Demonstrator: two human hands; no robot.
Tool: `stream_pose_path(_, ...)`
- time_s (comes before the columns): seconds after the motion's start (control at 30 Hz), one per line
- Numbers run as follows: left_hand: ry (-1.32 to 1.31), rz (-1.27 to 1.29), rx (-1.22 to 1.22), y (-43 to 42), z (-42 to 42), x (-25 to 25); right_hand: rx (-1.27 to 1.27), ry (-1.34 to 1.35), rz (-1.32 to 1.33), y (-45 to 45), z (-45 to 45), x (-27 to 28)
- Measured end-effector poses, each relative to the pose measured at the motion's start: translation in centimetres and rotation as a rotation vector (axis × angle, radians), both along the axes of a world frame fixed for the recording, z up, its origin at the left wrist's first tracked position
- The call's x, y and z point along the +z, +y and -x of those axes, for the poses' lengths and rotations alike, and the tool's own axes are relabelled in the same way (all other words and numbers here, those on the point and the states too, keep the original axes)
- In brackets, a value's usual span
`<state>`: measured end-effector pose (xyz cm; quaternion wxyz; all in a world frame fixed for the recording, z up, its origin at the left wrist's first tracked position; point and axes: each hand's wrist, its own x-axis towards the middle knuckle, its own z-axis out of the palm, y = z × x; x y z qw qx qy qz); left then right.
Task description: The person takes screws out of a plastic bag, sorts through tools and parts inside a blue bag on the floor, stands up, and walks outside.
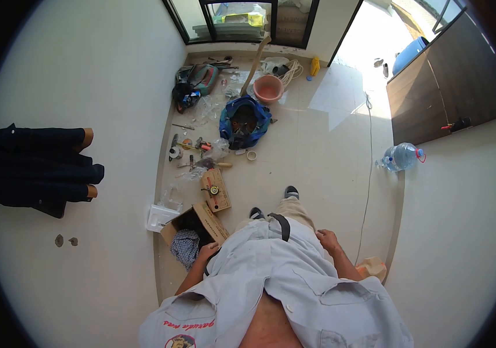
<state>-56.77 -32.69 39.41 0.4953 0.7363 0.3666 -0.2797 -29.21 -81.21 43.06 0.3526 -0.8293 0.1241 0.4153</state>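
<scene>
My left hand (208, 251) hangs by my left hip, at the edge of an open cardboard box (212, 223). Its fingers are bent and partly hidden, so I cannot make out whether it holds anything. A checked cloth (185, 248) spills from that box. Beside my right thigh, my right hand (328, 240) is low, with loosely bent fingers and no object visible in it. It is close to my beige trousers (298, 212). A black belt end (281, 225) sticks out below my light shirt (259, 249).
Ahead lie a blue tool bag (245, 123), a pink bucket (268, 89), a smaller carton (216, 190) with a tape measure (214, 189), and scattered tools. A water bottle (400, 157) and a cable (369, 156) are on the right. Dark clothes (45, 165) hang on the left wall.
</scene>
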Motion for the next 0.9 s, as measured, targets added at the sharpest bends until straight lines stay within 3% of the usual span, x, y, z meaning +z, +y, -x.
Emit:
stream_pose_path(0.1, -0.047, 0.077, -0.090, 1.5, 1.0, -1.2, -0.131, 0.133, 0.052, -0.8, 0.7, 3.3)
stream_pose_path(0.23, -0.085, -0.064, -0.195, 3.5, 2.0, -4.6, -0.103, -0.170, 0.137, -6.7, 4.2, -5.8)
stream_pose_path(0.33, 0.028, -0.079, -0.384, 2.8, -2.1, 2.6, -0.266, -0.203, 0.175, -5.6, 6.1, -4.9)
stream_pose_path(0.43, 0.040, -0.098, -0.525, 2.1, -5.1, 9.4, 0.092, -0.059, 0.060, -2.7, 7.2, 2.1)
stream_pose_path(0.53, 0.006, -0.102, -0.637, 2.2, -6.9, 11.4, 0.297, 0.015, -0.150, -3.4, 12.0, 1.3)
stream_pose_path(0.57, -0.003, -0.100, -0.672, 2.4, -7.8, 11.6, 0.274, 0.167, -0.173, -3.4, 13.3, 2.2)
stream_pose_path(0.67, -0.022, -0.101, -0.743, 2.3, -10.0, 11.8, -0.480, 0.547, -0.397, -0.3, 15.7, 10.4)
stream_pose_path(0.7, -0.029, -0.105, -0.756, 2.2, -10.5, 11.9, -0.815, 0.583, -0.422, 2.0, 14.3, 15.5)
stream_pose_path(0.73, -0.038, -0.105, -0.772, 2.1, -11.0, 11.9, -0.813, 0.369, -0.428, 2.1, 16.0, 12.4)
stream_pose_path(0.9, -0.068, -0.094, -0.750, 1.8, -10.1, 12.2, -0.792, 0.256, -0.286, 1.4, 17.3, 4.3)
